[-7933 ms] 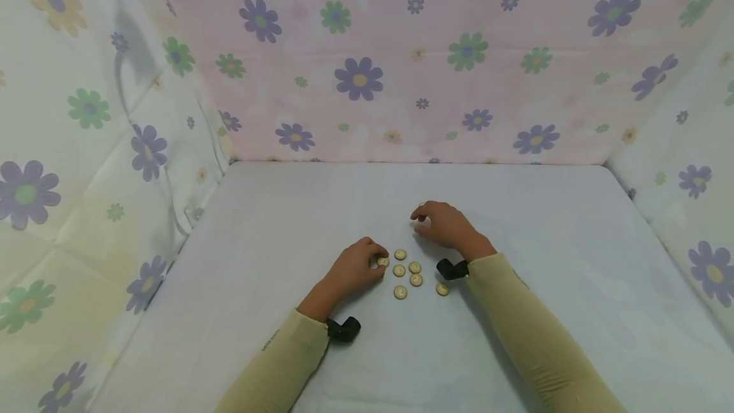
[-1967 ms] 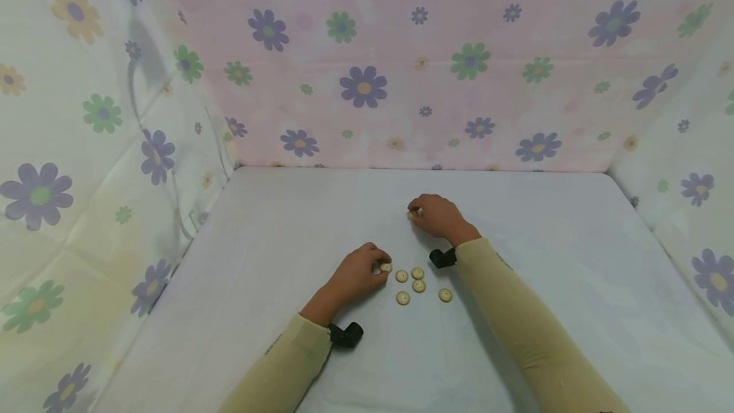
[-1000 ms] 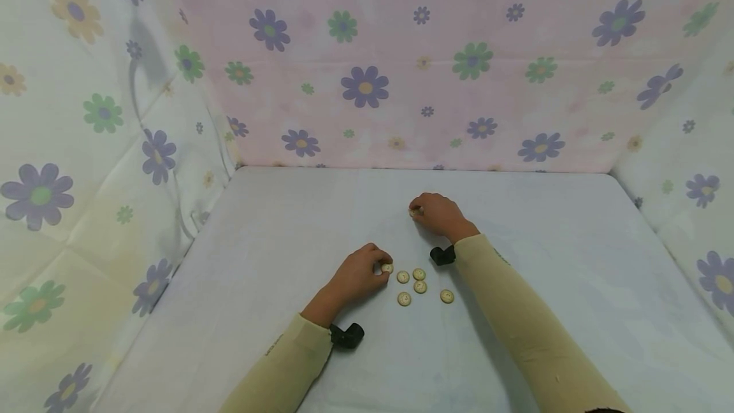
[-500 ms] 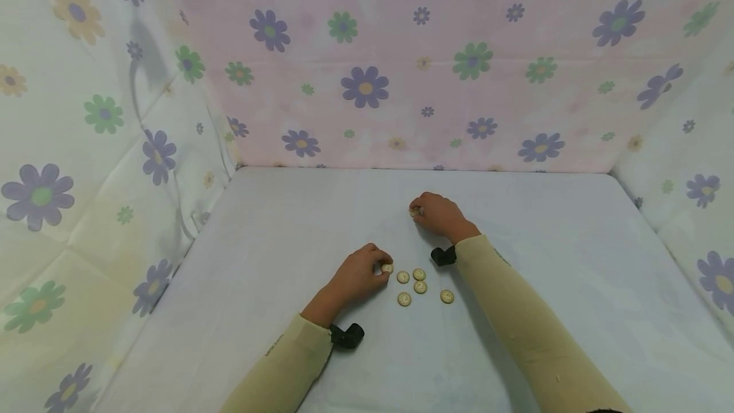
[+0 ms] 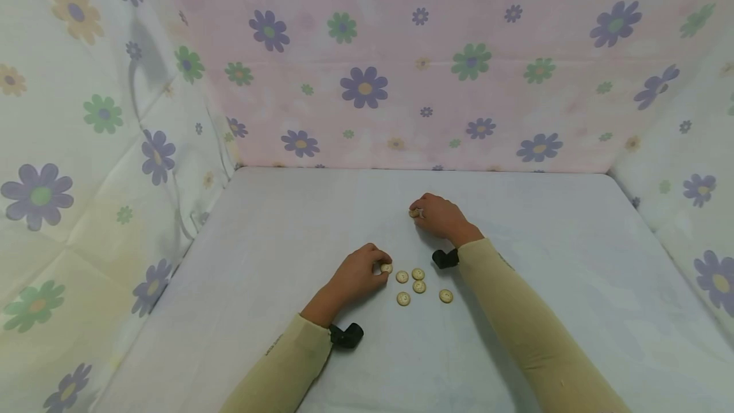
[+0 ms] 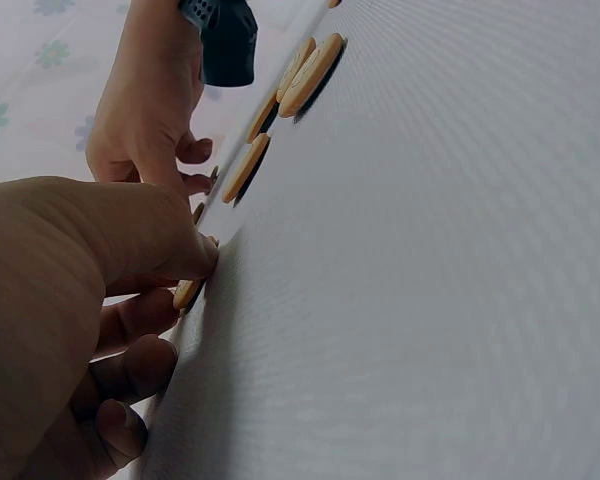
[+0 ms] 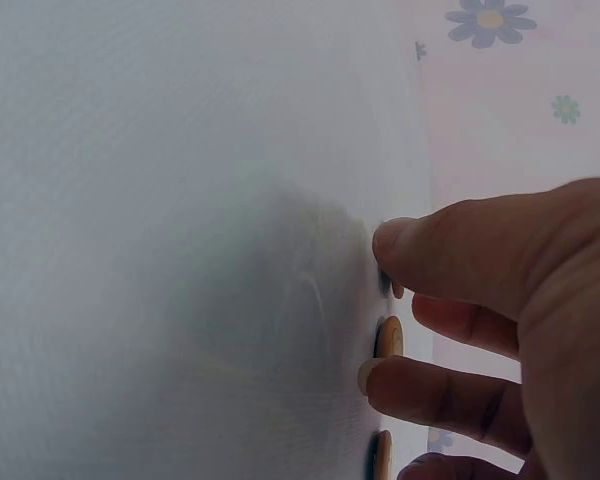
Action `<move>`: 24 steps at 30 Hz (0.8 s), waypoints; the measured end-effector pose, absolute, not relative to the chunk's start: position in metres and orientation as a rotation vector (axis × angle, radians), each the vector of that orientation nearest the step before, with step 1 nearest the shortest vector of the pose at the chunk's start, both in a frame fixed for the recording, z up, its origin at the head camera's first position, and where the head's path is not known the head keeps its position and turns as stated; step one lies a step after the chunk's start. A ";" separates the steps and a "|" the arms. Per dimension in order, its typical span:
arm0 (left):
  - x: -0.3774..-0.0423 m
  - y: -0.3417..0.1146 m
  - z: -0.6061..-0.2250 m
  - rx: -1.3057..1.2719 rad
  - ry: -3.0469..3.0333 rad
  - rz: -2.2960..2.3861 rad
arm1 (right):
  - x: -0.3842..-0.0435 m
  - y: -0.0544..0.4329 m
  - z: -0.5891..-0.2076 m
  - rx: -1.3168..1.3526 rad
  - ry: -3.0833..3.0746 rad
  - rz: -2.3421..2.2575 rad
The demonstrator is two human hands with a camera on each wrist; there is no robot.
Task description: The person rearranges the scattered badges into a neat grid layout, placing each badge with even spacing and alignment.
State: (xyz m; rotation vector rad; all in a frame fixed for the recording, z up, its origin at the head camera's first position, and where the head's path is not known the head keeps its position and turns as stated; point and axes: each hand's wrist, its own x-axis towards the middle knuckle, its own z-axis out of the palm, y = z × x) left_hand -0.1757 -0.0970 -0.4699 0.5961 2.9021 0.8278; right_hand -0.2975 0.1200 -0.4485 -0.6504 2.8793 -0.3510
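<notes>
In the head view, the left hand (image 5: 357, 275) pinches a round, pale wooden button (image 5: 387, 268) between thumb and fingers at the table surface. The left wrist view shows that button (image 6: 187, 292) low beside the thumb. Farther back, the right hand (image 5: 441, 217) bends over the table and holds another button (image 5: 414, 213) at its fingertips. Loose buttons (image 5: 419, 287) lie flat between the two hands, one of them (image 5: 446, 296) off to the right. In the right wrist view, more buttons (image 7: 383, 455) lie by the fingers; the right hand hides them from the head camera.
A white-covered table (image 5: 298, 222) extends around the hands. Flowered pink cloth (image 5: 367, 30) hangs behind it, with flowered white cloth (image 5: 103, 164) at the sides. A small black device (image 5: 346, 335) sits on each wrist.
Since the oldest frame, the farthest button of the loose group has left its spot, and the right hand has come to hold a button. The left hand keeps its pinch; recently both hands stay nearly still.
</notes>
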 end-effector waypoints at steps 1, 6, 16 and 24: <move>-0.176 -0.097 -0.470 0.596 2.903 0.826 | -0.297 0.120 -0.448 -0.655 2.882 -0.354; -0.175 -0.097 -0.470 0.593 2.901 0.831 | -0.292 0.123 -0.448 -0.647 2.894 -0.402; -0.176 -0.096 -0.468 0.575 2.887 0.821 | -0.277 0.128 -0.444 -0.649 2.880 -0.475; -0.177 -0.096 -0.469 0.568 2.884 0.817 | -0.263 0.130 -0.441 -0.616 2.855 -0.503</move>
